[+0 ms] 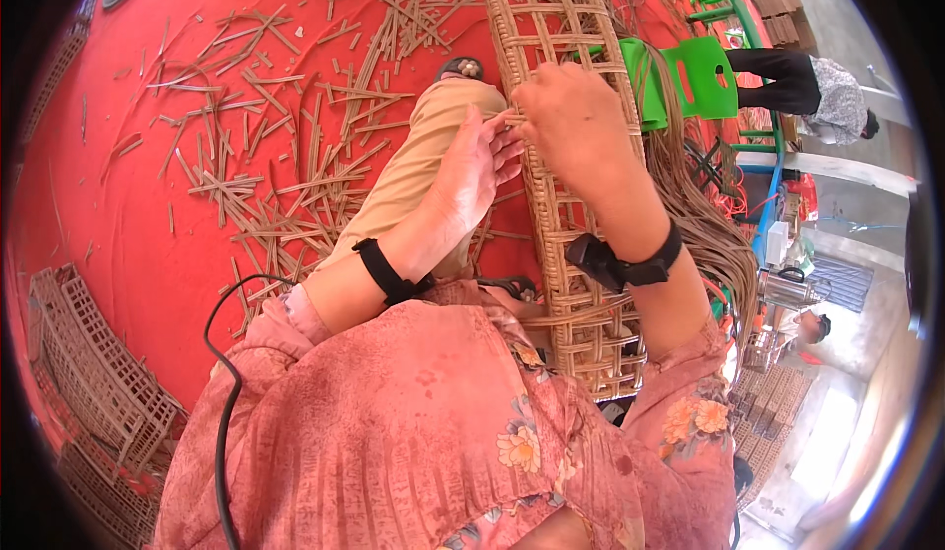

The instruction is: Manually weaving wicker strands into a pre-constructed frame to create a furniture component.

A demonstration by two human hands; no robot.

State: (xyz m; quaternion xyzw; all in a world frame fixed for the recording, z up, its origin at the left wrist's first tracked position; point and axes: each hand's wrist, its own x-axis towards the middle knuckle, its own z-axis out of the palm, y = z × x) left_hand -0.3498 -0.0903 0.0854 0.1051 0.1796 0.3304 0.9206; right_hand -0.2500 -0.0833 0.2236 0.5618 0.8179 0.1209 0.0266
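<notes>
A long, narrow woven rattan basket (pixel 509 43) with an open lattice lies beside my leg, running away from me. My right hand (pixel 571 117) is bent over its left edge, fingers closed and pinching at a rattan strand there. From the left, my left hand (pixel 471 171) meets it at the same edge, palm partly turned up. Its thumb and curled fingertips close around a short strand end by the right fingertips. The exact grip of the right hand is partly hidden behind its own back. Both wrists wear black straps.
Cut rattan pieces (pixel 320 156) litter the red floor covering (pixel 128 245). Long loose strands (pixel 689 191) hang at the basket's right, near green chairs (pixel 704 77). More woven baskets (pixel 98 363) stand at the lower left. A person (pixel 832 97) is at the far right. A black cable (pixel 224 402) crosses my left sleeve.
</notes>
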